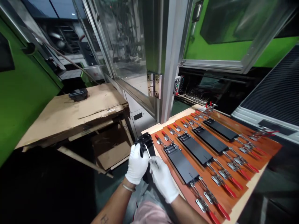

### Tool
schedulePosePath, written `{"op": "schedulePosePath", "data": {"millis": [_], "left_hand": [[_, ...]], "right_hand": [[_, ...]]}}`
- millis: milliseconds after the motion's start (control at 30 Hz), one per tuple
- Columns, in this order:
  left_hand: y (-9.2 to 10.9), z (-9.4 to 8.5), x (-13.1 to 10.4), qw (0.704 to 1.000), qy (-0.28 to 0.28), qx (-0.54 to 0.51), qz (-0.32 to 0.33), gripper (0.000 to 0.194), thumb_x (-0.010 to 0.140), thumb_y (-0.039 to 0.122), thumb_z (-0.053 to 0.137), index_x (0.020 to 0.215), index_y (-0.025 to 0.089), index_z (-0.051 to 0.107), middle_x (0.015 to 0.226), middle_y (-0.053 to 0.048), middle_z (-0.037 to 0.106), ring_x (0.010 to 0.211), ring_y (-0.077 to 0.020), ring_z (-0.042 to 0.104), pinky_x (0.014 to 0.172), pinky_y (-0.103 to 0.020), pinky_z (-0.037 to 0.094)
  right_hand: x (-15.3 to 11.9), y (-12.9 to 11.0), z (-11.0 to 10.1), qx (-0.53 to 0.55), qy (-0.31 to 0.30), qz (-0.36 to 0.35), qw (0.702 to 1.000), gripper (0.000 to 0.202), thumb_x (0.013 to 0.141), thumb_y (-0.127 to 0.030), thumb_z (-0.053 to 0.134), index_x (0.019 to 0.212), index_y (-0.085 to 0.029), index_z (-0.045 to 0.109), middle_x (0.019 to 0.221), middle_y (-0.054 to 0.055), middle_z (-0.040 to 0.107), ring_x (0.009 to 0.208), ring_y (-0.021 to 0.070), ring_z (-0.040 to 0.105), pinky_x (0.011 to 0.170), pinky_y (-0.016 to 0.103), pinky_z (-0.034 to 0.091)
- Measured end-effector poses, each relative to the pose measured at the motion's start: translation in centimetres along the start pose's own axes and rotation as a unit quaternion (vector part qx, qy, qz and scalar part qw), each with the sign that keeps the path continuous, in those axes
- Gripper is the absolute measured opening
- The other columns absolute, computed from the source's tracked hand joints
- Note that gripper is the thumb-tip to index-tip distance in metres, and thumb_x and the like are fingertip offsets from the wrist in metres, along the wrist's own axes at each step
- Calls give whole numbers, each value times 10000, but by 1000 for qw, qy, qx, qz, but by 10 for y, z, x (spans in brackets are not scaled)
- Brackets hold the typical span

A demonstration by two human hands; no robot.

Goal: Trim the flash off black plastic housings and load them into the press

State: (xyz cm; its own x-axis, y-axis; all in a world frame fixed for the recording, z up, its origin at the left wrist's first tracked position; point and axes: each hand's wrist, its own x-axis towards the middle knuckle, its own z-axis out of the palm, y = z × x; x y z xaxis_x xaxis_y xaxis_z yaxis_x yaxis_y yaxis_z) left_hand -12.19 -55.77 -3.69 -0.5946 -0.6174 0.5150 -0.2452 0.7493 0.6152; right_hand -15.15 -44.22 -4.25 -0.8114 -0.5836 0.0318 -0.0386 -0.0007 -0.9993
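My left hand [136, 165], in a white glove, grips a black molded part [147, 138] in front of me, beside the table's left corner. My right hand [163, 177], also gloved in white, is closed on a thin light-coloured stick-like tool [148, 152]. The tool's far end reaches onto the black part; its exact kind cannot be made out. Just right of my hands, a dark flat panel [181, 163] lies on the orange board, with red-handled toggle clamps [211, 199] at its ends.
Several more dark panels [195, 149] lie in a row on the orange board [261, 149]. A cardboard-topped table [63, 115] at left bears another black part [78, 94]. A metal-framed glass door [128, 40] stands ahead, with green machines [18, 77] around.
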Motion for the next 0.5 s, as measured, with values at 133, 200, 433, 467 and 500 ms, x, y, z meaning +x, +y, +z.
{"op": "schedulePosePath", "data": {"millis": [133, 200, 433, 467, 500], "left_hand": [[-1, -5, -1, 992, -27, -94, -74, 254, 849, 275, 544, 1072, 160, 585, 1023, -114, 640, 993, -263, 610, 936, -453, 468], [1, -7, -5, 976, -46, -178, -118, 291, 833, 269, 570, 1109, 179, 558, 1094, -102, 647, 1049, -243, 607, 978, -441, 450], [23, -24, -11, 848, -118, -480, -191, 736, 728, 378, 725, 1322, 206, 325, 1174, -127, 634, 1049, -245, 637, 946, -430, 478], [24, -28, -9, 826, -162, -511, -172, 769, 734, 425, 716, 1358, 202, 326, 1245, -149, 606, 1112, -269, 610, 974, -441, 463], [25, -32, -6, 811, -207, -526, -151, 752, 740, 452, 703, 1360, 191, 368, 1296, -158, 581, 1167, -289, 577, 1004, -448, 444]], "right_hand": [[8, -7, -17, -45, 100, 9, 994, 260, 778, -376, 623, 936, -170, 625, 815, 64, 661, 754, 211, 616, 723, 331, 523], [12, -10, -27, 12, 49, 60, 997, 339, 705, -360, 703, 978, -167, 642, 866, 67, 691, 813, 232, 644, 763, 348, 531], [7, -15, -56, 226, -172, 122, 951, 446, 658, -450, 782, 949, -122, 702, 812, 48, 703, 739, 223, 657, 738, 345, 524], [5, -16, -60, 245, -186, 120, 944, 461, 662, -459, 780, 966, -121, 702, 819, 50, 700, 733, 220, 655, 742, 347, 522], [3, -17, -64, 256, -197, 119, 939, 469, 665, -464, 776, 973, -118, 702, 818, 51, 695, 725, 216, 652, 742, 348, 520]]}}
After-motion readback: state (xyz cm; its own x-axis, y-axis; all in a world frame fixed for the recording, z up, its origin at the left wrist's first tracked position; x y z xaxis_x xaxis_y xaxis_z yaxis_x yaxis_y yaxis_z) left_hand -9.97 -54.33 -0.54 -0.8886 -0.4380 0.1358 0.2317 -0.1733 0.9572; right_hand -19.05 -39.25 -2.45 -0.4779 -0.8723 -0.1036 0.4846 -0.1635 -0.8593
